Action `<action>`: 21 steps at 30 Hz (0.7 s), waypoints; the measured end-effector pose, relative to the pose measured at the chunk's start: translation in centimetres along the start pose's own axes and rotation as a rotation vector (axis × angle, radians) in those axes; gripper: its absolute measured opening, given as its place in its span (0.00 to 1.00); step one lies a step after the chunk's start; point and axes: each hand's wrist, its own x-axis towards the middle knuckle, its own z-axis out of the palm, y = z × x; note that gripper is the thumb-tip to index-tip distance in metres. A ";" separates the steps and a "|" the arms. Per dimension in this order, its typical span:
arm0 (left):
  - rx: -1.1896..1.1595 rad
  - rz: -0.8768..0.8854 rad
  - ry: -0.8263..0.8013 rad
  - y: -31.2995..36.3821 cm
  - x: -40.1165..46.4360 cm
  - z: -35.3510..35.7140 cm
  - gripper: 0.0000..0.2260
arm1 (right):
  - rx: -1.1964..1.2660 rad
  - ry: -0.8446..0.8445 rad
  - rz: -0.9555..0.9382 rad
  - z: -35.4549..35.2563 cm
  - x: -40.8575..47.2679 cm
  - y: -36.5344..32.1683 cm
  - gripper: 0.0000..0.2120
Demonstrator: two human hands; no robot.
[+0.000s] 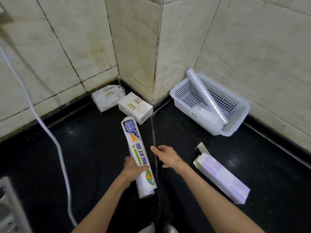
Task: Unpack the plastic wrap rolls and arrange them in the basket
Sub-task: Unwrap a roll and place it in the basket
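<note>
My left hand [133, 169] grips a plastic wrap roll [137, 153] in a printed white and blue wrapper, near its lower end, and the roll points away from me over the black counter. My right hand [165, 156] hovers just right of the roll with fingers spread and holds nothing. A white perforated basket [239, 113] stands at the right by the wall. An unwrapped clear roll [205, 96] leans in it, one end over the far rim, with a white flat item beside it. An opened lilac box [222, 177] lies on the counter at the right.
Two white cartons, one upright [135, 107] and one crumpled [107, 98], sit in the tiled corner. A white cable [50, 135] runs down the left side. A white appliance edge [10, 207] shows at bottom left. The black counter [94, 148] spreads below.
</note>
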 end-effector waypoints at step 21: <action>-0.218 -0.148 -0.104 -0.4 0.1 2.7 0.23 | 0.247 -0.005 0.114 -2.3 -0.8 5.0 0.05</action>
